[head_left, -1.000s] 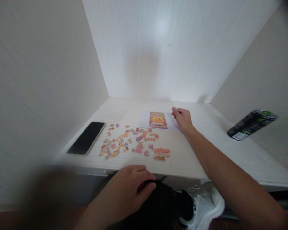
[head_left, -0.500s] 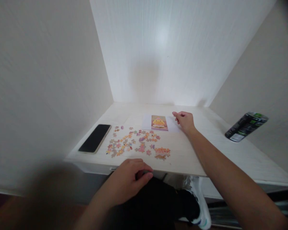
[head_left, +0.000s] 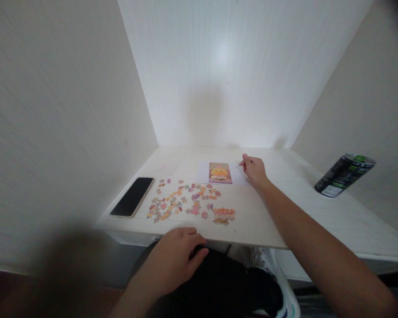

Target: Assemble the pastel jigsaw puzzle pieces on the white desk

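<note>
My right hand (head_left: 254, 169) rests at the right end of a white sheet (head_left: 241, 177), thumb and fingers curled together; anything inside them is hidden. On that sheet a picture of a yellow plush-like figure (head_left: 220, 172) faces me. My left hand (head_left: 185, 249) hangs loosely bent at the table's front edge, thumb apart from the fingers and nothing between them. Loose jigsaw pieces (head_left: 171, 204) lie spread beyond it. Several joined pieces form an orange-pink block (head_left: 223, 215) at the right of the spread, and another joined group (head_left: 208, 191) sits just below the picture.
A dark-screened phone (head_left: 133, 197) lies at the table's left. Toward the right wall stands a black and green can (head_left: 344, 175), appearing tilted in the view. White panels enclose the table (head_left: 255, 223) on three sides. Below the front edge are my dark-clothed leg and a white shoe.
The view has shifted slightly, so the table and its things sit a little lower. Both hands stay in nearly the same places; the pieces look unmoved.
</note>
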A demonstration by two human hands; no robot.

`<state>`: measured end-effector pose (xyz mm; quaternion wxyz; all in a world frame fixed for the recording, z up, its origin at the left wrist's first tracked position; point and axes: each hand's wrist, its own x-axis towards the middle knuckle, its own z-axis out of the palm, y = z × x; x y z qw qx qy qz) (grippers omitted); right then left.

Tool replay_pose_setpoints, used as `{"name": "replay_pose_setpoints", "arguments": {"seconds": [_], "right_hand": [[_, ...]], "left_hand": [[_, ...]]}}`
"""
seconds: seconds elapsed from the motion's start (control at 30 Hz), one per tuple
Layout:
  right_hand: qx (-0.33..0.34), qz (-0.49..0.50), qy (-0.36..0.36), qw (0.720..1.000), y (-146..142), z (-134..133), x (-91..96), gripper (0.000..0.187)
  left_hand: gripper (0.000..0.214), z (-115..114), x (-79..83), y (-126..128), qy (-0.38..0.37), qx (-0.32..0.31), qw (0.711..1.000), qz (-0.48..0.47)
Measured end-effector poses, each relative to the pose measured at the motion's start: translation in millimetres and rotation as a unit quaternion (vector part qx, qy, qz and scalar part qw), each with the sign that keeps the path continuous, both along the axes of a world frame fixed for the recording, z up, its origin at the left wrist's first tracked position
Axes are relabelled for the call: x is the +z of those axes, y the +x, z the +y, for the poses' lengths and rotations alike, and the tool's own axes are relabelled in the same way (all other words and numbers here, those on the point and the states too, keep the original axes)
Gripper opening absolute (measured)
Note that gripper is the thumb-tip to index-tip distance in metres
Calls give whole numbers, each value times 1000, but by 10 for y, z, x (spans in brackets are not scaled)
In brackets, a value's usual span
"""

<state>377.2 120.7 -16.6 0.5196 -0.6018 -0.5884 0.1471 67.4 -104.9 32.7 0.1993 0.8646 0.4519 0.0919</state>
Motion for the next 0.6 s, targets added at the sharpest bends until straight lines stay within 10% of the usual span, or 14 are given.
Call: {"name": "replay_pose_setpoints", "arguments": {"seconds": [0.6], "right_hand": [[91, -117, -34, 988, -231, -145, 98, 38]], "left_hand": [[21, -9, -102, -68, -37, 3, 999, -21]]}}
